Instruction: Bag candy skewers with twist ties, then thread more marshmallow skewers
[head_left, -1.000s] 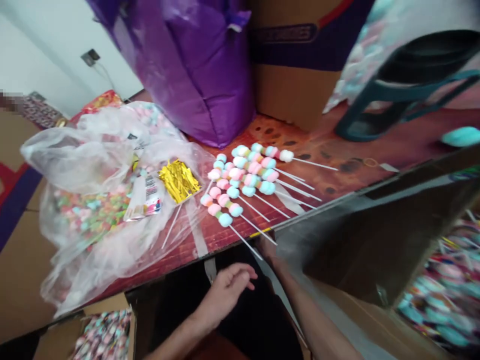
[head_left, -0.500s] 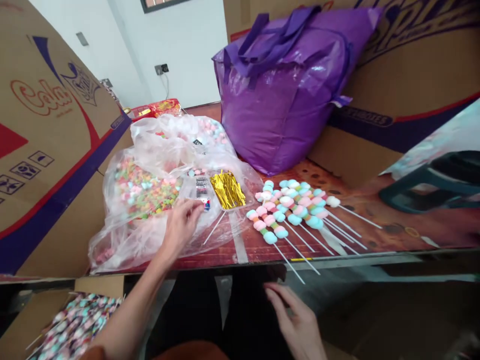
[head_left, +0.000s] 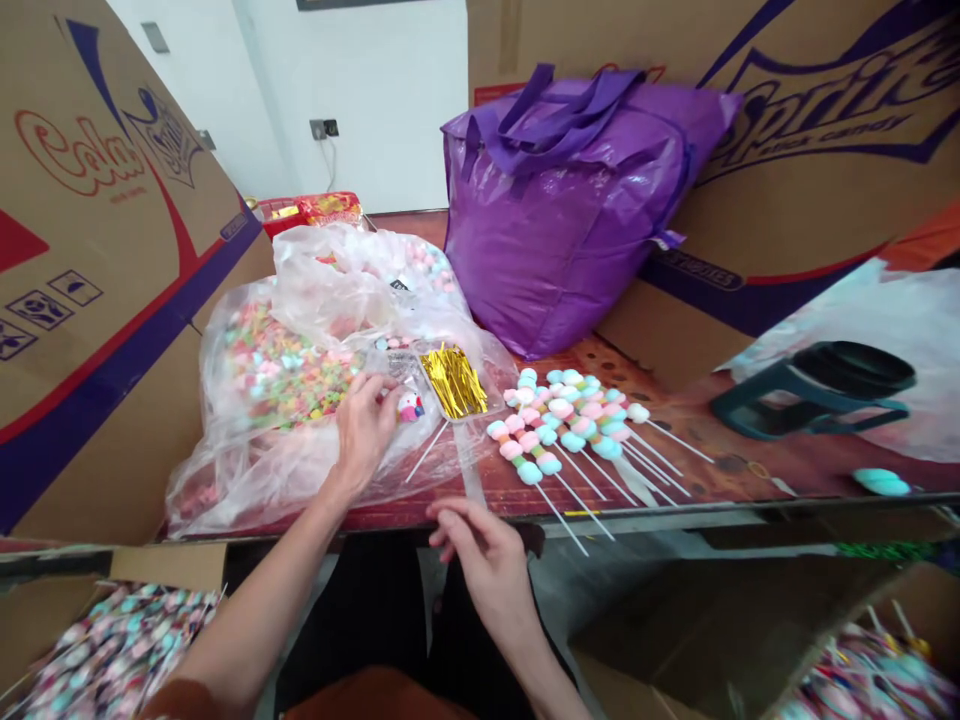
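My left hand [head_left: 366, 422] is closed in a pinch at the edge of a small clear plastic packet with a cartoon print [head_left: 411, 405]. Beside it, gold twist ties [head_left: 454, 382] fill a clear tray. Under and behind that hand spreads a clear plastic bag of small colourful candies [head_left: 289, 365]. My right hand [head_left: 480, 550] hovers at the table's front edge, its fingers loosely curled and apart, with nothing visible in them. To its right lie several marshmallow skewers [head_left: 559, 415] on white sticks. One white stick [head_left: 427, 452] rests near the tray.
A purple bag [head_left: 570, 210] stands at the back between large cartons [head_left: 97, 250]. On the right lies a dark teal mug [head_left: 814, 390], near a loose blue marshmallow piece [head_left: 883, 482]. Below the table, boxes hold marshmallow skewers at left [head_left: 135, 640] and right [head_left: 874, 670].
My right hand has risen and moved left, toward the table edge. My left hand stays by the printed packet, whose print now shows larger. The view has shifted, bringing the lower right box into sight.
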